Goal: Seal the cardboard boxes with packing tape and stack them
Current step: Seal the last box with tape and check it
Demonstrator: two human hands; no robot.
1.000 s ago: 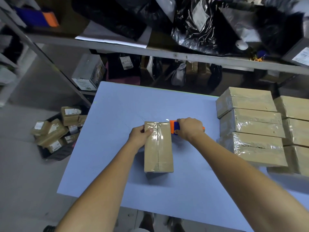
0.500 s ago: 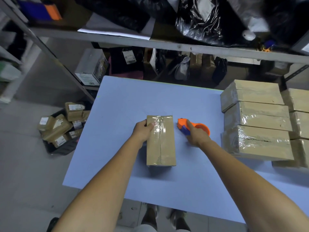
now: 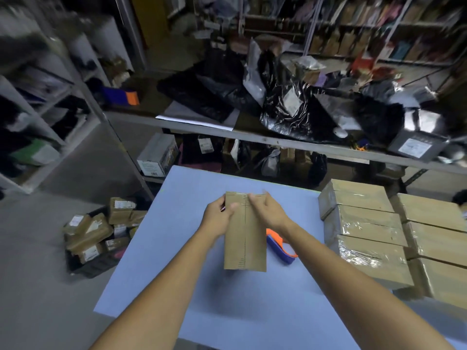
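A narrow cardboard box (image 3: pixel 246 238) sits over the middle of the blue tabletop (image 3: pixel 177 248), long axis running from the near edge toward the far edge. A soft shadow below its near end suggests it is lifted off the surface. Clear tape shines across its far end.

The left hand (image 3: pixel 218 213) grips the far left side of the box, thumb laid over the top face and fingers wrapped round the side. The right hand (image 3: pixel 267 210) lies on the far right part of the top; its fingers are smeared by motion, so I cannot tell whether they curl over the edge or lie flat.

An orange and blue tape dispenser (image 3: pixel 281 247) rests on the tabletop just right of the box, partly hidden behind it. Stacks of taped boxes (image 3: pixel 364 231) stand along the right edge. On the floor off the left edge, a black crate (image 3: pixel 93 267) holds labelled parcels (image 3: pixel 88 231).
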